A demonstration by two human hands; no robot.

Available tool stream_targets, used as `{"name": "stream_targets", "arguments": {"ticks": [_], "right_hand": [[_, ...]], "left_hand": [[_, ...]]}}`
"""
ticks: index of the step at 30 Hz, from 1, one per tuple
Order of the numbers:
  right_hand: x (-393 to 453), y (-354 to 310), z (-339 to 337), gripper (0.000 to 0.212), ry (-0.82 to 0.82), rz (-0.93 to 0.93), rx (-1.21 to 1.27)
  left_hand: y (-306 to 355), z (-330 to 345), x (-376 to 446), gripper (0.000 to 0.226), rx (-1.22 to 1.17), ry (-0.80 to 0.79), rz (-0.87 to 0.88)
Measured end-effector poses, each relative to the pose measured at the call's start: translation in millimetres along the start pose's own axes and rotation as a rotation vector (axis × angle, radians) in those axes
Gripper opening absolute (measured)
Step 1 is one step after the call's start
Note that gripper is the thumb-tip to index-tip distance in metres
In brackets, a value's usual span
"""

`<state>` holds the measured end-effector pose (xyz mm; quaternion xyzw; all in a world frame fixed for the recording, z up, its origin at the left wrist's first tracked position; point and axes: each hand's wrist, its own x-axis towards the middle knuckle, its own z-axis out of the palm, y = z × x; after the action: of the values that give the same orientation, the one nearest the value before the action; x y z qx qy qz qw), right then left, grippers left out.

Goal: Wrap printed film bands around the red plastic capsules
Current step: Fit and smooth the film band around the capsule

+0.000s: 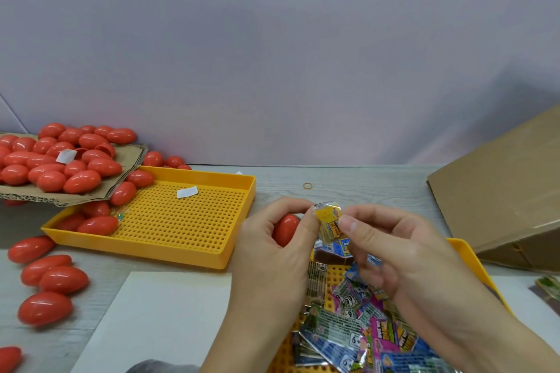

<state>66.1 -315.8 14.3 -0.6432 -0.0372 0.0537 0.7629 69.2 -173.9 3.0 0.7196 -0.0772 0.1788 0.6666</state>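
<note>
While left hand palms red capsule | both hands' fingers pinch film band

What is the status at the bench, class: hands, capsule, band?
Left hand holds red capsule. Both hands pinch film band; right hand at its edge. Band not yet on. Nothing blocking.

glossy red plastic capsules, shiny printed film band, matt corrugated cardboard.

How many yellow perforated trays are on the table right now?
2: one yellow tray left of the hands, holding a few red capsules; a second tray under the film bands, mostly hidden by the hands.
</note>
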Motion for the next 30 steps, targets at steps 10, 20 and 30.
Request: {"name": "stream_targets", "arguments": {"ticks": [10,20,30], "right_hand": [[3.3,1.4,-2.0,0.032,0.091,-0.05,0.11],[6.6,6.6,-6.6,0.006,0.357,-0.145,0.034],[5.7,7.1,-6.1,0.01,0.351,-0.178,-0.008]], "left_hand": [[-2.0,-1.2,-1.7,0.019,-0.115,-0.13,-0.072],[-11.7,3.7,0.4,0.018,-0.214,-0.076,-0.194],[-4.1,0.5,2.7,0.032,-0.192,-0.054,-0.134]]}}
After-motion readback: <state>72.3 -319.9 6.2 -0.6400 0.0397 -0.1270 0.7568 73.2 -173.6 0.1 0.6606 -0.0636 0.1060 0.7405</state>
